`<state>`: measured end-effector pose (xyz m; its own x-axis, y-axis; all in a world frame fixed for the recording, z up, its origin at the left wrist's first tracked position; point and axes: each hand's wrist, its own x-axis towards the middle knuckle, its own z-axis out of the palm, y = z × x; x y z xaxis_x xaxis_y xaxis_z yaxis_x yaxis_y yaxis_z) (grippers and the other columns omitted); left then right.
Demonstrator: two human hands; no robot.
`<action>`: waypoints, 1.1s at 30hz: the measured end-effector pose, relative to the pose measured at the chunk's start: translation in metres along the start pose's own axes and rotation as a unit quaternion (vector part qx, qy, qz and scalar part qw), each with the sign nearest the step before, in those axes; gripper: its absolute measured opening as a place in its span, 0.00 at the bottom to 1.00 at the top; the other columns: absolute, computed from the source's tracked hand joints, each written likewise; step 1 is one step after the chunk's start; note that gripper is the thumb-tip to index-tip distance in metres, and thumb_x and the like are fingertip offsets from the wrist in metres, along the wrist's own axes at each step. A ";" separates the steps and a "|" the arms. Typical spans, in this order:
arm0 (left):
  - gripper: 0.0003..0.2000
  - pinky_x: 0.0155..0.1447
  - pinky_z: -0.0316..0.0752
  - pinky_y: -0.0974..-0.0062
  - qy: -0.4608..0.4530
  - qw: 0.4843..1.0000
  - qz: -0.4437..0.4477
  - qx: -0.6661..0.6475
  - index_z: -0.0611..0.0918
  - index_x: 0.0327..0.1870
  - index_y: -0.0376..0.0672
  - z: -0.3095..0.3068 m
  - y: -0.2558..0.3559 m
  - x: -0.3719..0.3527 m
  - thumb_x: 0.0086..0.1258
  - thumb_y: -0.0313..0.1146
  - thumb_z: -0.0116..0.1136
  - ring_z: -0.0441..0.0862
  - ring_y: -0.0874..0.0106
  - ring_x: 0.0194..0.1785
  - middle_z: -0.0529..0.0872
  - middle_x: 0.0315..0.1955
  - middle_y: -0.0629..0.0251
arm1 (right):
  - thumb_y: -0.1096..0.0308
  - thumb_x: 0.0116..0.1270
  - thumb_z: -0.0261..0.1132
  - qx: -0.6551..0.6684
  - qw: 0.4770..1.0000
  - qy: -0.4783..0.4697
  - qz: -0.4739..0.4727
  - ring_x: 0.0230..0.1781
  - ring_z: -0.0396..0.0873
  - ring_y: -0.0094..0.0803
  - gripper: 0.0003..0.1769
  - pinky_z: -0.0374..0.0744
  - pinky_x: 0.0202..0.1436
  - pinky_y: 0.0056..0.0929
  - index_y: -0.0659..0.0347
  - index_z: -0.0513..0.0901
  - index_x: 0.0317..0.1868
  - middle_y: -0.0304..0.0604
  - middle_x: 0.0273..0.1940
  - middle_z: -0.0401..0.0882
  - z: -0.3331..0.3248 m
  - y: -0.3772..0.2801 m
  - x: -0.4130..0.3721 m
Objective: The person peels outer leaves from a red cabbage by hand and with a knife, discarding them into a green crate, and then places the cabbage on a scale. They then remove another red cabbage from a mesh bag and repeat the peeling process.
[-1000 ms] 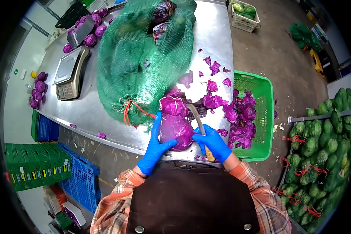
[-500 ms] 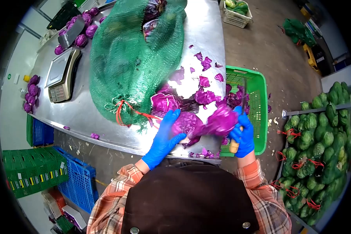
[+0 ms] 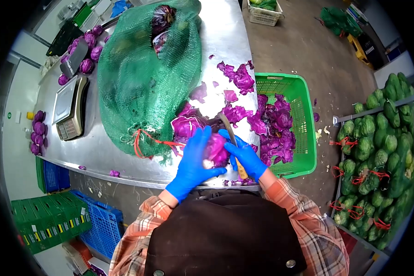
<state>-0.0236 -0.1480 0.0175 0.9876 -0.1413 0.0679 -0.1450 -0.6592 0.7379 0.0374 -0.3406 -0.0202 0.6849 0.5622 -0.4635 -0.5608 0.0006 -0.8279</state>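
Observation:
A red cabbage (image 3: 215, 151) with its pale stem end toward me is held over the steel table's front edge. My left hand (image 3: 192, 162), in a blue glove, grips its left side, fingers along the top and thumb below. My right hand (image 3: 247, 156), gloved too, is closed round the wooden handle of a knife (image 3: 227, 125); the curved blade points up and away, right beside the cabbage. Behind it sits another cabbage (image 3: 187, 126) with pale veins. Loose purple leaves (image 3: 237, 114) lie on the table. A green mesh bag (image 3: 147, 87) tied with red string holds more cabbages.
A green crate (image 3: 303, 138) of purple leaves stands off the table's right edge. At the left are a scale (image 3: 69, 108) and several trimmed cabbages (image 3: 38, 129). Bagged green vegetables (image 3: 365, 152) fill a rack at the far right. Crates (image 3: 50, 216) stand at lower left.
My right hand with the knife has moved left from the crate to the cabbage. The leaf mass that was by it is off the table edge, and more leaves show in the crate.

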 end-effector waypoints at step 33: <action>0.33 0.59 0.73 0.56 -0.029 0.838 -0.181 -0.514 0.59 0.72 0.44 -0.001 -0.004 -0.033 0.69 0.50 0.50 0.76 0.56 0.58 0.71 0.63 0.51 | 0.70 0.69 0.62 0.067 0.985 -0.144 -0.072 0.25 0.75 0.15 0.28 0.73 0.20 0.15 0.57 0.68 0.69 0.38 0.62 0.75 0.047 -0.040 -0.038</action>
<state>-0.0558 -0.1401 0.0133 0.9469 -0.1238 -0.2968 0.3211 0.3139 0.8935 0.0122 -0.3230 0.0452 0.6123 0.7597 -0.2189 -0.5370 0.1964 -0.8204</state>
